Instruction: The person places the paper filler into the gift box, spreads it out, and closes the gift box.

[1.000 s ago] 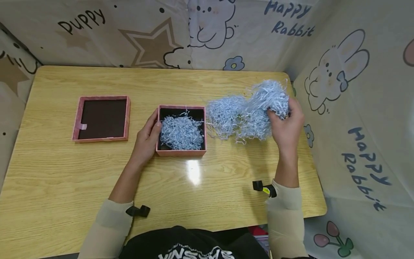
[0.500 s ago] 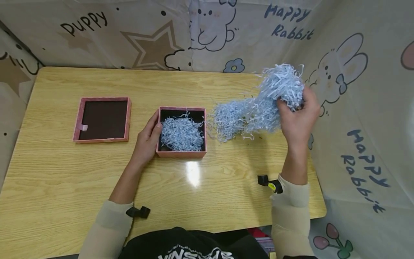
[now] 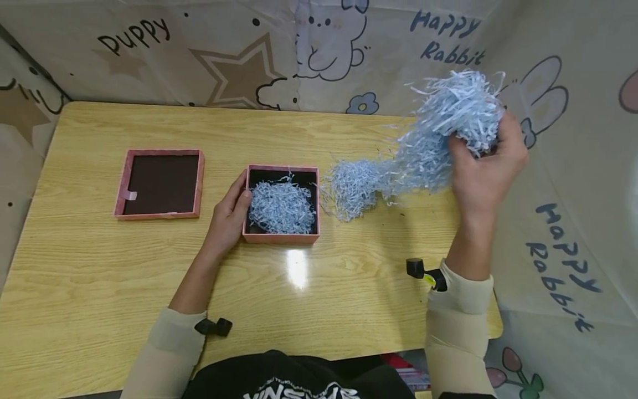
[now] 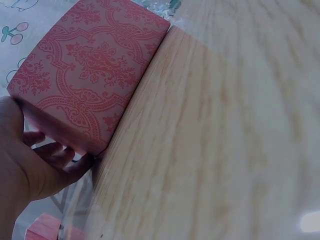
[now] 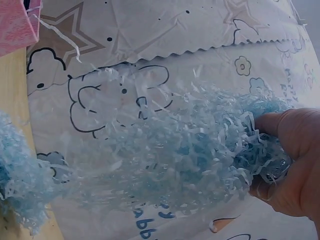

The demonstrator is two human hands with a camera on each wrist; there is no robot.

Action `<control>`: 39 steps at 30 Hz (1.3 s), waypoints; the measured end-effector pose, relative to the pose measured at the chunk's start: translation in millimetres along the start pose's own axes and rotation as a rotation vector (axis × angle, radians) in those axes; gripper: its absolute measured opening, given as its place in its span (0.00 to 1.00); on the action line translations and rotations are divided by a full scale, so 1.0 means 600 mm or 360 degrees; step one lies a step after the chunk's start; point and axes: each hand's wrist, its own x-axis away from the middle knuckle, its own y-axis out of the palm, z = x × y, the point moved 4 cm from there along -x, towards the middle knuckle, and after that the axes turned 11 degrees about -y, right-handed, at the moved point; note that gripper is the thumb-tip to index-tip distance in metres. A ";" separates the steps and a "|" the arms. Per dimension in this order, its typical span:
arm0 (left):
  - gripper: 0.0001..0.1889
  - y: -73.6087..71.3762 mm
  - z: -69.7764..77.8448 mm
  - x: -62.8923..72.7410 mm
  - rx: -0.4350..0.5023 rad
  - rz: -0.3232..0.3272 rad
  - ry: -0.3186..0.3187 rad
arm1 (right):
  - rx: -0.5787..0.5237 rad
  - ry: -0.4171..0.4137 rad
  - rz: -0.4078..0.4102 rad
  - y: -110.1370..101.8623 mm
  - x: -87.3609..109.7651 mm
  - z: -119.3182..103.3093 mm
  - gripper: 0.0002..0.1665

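A pink patterned box (image 4: 95,55), open at the top, stands mid-table with black inner walls. Blue shredded paper (image 3: 281,208) fills part of it. At the box's left side, my left hand (image 3: 228,220) holds it, thumb by the rim and fingers along the outer wall. Over the table's far right, my right hand (image 3: 490,163) grips a big raised tuft of shredded paper (image 3: 461,111); some fingers are hidden by the strands. From this tuft strands trail down to a smaller heap of shredded paper (image 3: 356,185) right of the box.
A shallow pink lid (image 3: 198,183) with a dark inside lies on the left part of the wooden table (image 3: 124,277). A printed cloth (image 3: 389,55) hangs behind the table and along its right side.
My right hand has moved right and up with the tuft, pulling strands away from the heap, which has shrunk. The left hand, box and lid have stayed in place.
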 end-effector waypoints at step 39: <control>0.29 0.001 0.000 0.003 0.0011 0.0004 0.0012 | -0.0613 -0.0130 -0.0042 0.081 -0.025 -0.131 0.20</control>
